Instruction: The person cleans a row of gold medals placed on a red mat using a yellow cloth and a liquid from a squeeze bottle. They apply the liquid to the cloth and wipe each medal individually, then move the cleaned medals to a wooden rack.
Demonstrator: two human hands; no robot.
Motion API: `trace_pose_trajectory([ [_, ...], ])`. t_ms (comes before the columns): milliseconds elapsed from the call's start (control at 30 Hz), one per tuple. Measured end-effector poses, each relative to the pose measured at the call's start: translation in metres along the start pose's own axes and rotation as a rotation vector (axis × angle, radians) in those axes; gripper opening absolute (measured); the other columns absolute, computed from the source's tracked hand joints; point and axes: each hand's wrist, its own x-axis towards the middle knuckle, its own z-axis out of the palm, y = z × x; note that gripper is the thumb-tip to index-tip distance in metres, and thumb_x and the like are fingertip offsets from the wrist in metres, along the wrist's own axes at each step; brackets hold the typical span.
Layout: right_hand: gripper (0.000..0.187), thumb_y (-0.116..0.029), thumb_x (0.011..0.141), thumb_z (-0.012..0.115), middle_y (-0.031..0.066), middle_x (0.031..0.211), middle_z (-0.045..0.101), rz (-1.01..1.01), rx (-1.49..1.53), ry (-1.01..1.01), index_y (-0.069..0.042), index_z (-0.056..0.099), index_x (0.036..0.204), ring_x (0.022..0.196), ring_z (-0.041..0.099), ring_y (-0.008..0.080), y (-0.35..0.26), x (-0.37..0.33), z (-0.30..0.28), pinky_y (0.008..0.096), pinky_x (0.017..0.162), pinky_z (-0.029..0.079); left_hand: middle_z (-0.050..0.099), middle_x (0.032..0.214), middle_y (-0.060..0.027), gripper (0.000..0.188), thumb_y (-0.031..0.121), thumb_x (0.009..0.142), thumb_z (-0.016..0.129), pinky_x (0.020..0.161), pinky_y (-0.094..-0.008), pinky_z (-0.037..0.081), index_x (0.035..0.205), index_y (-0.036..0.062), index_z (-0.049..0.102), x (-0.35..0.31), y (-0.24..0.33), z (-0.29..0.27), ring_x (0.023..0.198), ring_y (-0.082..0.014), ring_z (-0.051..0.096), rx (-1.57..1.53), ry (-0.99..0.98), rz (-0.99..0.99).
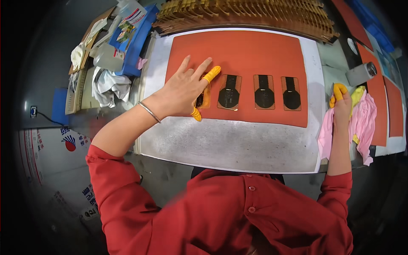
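My left hand [187, 87] is spread over the left part of an orange-red mat [238, 46], with yellow finger cots on thumb and index finger. Beneath it a thin copper-and-black plate [206, 97] is partly hidden between those two fingers; whether they touch it I cannot tell. To its right lie three similar flat plates in a row: one nearest [230, 92], one in the middle [264, 92] and one at the far end [291, 93]. My right hand [341, 102], also in yellow cots, is closed beside a pink cloth [366, 123]; a thin dark edge shows at its fingers.
A long copper-coloured rack [246, 15] spans the back. At the left are a blue bin [135, 46], a plastic bottle [108, 57] and white cloths [111, 87]. A grey cylindrical bottle [361, 75] lies at the right near more orange sheets [394, 106].
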Motion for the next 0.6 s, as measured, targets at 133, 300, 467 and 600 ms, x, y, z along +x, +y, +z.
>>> trace_pose_trajectory([
  [133, 0.015, -0.012, 0.09, 0.057, -0.0021, 0.065, 0.051, -0.014, -0.009, -0.005, -0.001, 0.06, 0.1, 0.05, 0.043, 0.0048, 0.004, 0.0, -0.005, 0.0177, 0.046, 0.031, 0.027, 0.141, -0.0177, 0.114, 0.04, 0.046, 0.084, 0.108, -0.0517, 0.02, 0.136, -0.0015, 0.028, -0.022, -0.02, 0.01, 0.127, -0.0294, 0.035, -0.117, -0.024, -0.066],
  [300, 0.018, -0.016, 0.092, 0.053, -0.0008, 0.063, 0.049, 0.037, 0.164, -0.097, -0.002, 0.057, 0.101, 0.05, 0.044, 0.0079, 0.0, -0.003, -0.006, 0.0213, 0.044, 0.033, 0.024, 0.143, -0.0165, 0.111, 0.039, 0.046, 0.085, 0.109, -0.0526, 0.018, 0.135, 0.0016, 0.031, -0.041, -0.033, 0.028, 0.13, -0.0324, 0.029, -0.332, 0.069, -0.107],
  [467, 0.019, -0.02, 0.093, 0.046, 0.0043, 0.066, 0.049, 0.267, 0.685, -0.539, -0.003, 0.051, 0.098, 0.048, 0.043, 0.0124, -0.028, -0.03, 0.04, 0.0256, 0.043, 0.035, 0.052, 0.122, -0.0146, 0.071, 0.015, 0.07, 0.076, 0.09, -0.0332, 0.044, 0.13, 0.0029, 0.041, -0.024, 0.024, 0.028, 0.106, -0.023, 0.054, -0.903, 0.502, -0.226],
  [600, 0.017, -0.016, 0.094, 0.044, 0.0072, 0.068, 0.054, 0.417, 0.79, -0.7, -0.003, 0.053, 0.097, 0.043, 0.042, 0.0121, -0.052, -0.069, 0.108, 0.0256, 0.039, 0.036, 0.062, 0.103, -0.008, 0.056, 0.011, 0.075, 0.073, 0.068, -0.0232, 0.049, 0.125, 0.0021, 0.048, 0.009, 0.103, -0.001, 0.074, -0.0108, 0.06, -1.463, 0.524, -0.158],
])
